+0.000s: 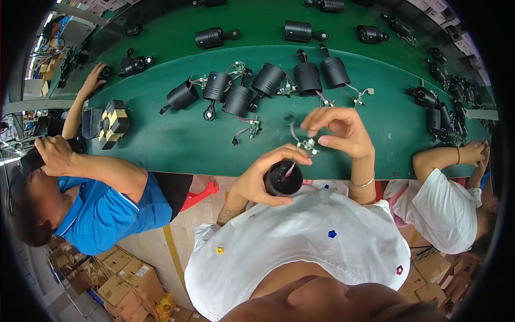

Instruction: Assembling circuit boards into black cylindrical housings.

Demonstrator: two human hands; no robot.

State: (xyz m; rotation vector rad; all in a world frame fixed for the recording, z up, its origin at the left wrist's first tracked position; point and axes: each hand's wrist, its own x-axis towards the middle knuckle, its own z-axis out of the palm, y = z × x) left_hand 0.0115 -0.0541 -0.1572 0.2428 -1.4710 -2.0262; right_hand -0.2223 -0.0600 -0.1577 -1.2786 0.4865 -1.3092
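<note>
My left hand (pixel 257 174) is wrapped round a black cylindrical housing (pixel 282 188), its open end facing up near the table's front edge. Thin wires (pixel 289 170) run out of the housing to a small circuit board (pixel 308 145) just above my left index finger. My right hand (pixel 346 131) has its thumb and curled fingers at that board, which appears pinched at its edge. A loose wire end (pixel 290 119) beside the right fingertips is blurred. Beyond my hands, several similar black housings (pixel 268 79) lie on the green table (pixel 188 142), some with boards (pixel 255 127) trailing from wires.
More black housings (pixel 209 37) sit on the green strip behind the table. A black-and-cream block (pixel 113 124) stands at the left. A person in blue (pixel 118 209) works on the left, another in white (pixel 445 214) on the right. Cardboard boxes (pixel 129 284) are stacked behind.
</note>
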